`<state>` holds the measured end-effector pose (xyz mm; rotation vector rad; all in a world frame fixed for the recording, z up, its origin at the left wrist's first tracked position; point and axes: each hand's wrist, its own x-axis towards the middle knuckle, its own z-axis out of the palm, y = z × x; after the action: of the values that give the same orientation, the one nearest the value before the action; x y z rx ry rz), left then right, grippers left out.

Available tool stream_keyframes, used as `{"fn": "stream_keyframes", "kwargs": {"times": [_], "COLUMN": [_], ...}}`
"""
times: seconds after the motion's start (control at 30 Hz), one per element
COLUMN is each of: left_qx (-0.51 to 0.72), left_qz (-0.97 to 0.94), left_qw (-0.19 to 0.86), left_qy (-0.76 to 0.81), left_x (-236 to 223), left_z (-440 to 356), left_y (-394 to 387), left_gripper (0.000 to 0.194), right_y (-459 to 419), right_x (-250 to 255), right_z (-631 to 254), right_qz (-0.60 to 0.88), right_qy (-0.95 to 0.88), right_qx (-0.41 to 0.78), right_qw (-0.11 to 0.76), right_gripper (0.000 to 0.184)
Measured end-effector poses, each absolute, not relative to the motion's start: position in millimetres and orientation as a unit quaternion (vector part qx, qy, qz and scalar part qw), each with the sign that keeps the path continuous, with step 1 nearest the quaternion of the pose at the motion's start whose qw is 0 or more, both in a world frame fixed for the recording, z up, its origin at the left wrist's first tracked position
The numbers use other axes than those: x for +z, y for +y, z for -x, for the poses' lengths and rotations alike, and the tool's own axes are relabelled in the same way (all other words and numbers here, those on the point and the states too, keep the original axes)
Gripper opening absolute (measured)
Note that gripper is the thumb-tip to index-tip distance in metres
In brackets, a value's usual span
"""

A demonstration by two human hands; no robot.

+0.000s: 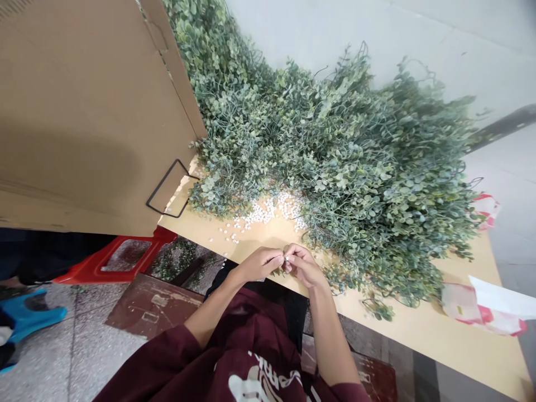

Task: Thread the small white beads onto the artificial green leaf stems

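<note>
Step in hand looked like two-handed fingertip work on a small white piece (287,259).
Piece sat at the surface's (473,346) near edge, right hand's (304,267) grip pinched on it; left hand (260,263) just beside, couldn't tell its hold. Next move likely called for steady fingertips.

Leaves (259,117): grey-green with yellow-green tints | small pieces (264,212): white | tabletop (473,346): pale yellow | cardboard (84,100): brown | shirt (167,363): maroon, white print | stool (156,248): bright red | floor (46,357): grey, speckled | wall (419,33): pale grey
</note>
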<state>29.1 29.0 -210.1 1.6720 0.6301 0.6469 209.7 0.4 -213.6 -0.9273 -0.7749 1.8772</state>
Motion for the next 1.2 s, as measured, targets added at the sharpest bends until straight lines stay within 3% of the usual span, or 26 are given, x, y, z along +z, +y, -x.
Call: {"fn": "stream_keyframes", "kwargs": {"times": [0.33,1.0,1.2], "left_qx": [0.280,0.267,0.268], "left_qz": [-0.715,-0.724,-0.735], "left_qw": [0.587,0.569,0.528], "left_qy": [0.257,0.284,0.329], "left_x": [-206.5,-203.2,-205.5], "left_z": [-28.6,-32.9,-34.1], "left_y": [29.9,30.6,30.9], "left_gripper": [0.048,0.044,0.041], "right_y": [0.0,-6.6,-10.2], "right_x": [-209.3,-215.0,-225.1], "right_z": [-205.2,-200.7,-198.4], "right_qz": [0.415,0.426,0.482], "right_qy": [-0.316,-0.317,-0.363], "right_qx": [0.736,0.705,0.600], "right_qw": [0.432,0.470,0.526], "right_gripper": [0.026,0.020,0.018]}}
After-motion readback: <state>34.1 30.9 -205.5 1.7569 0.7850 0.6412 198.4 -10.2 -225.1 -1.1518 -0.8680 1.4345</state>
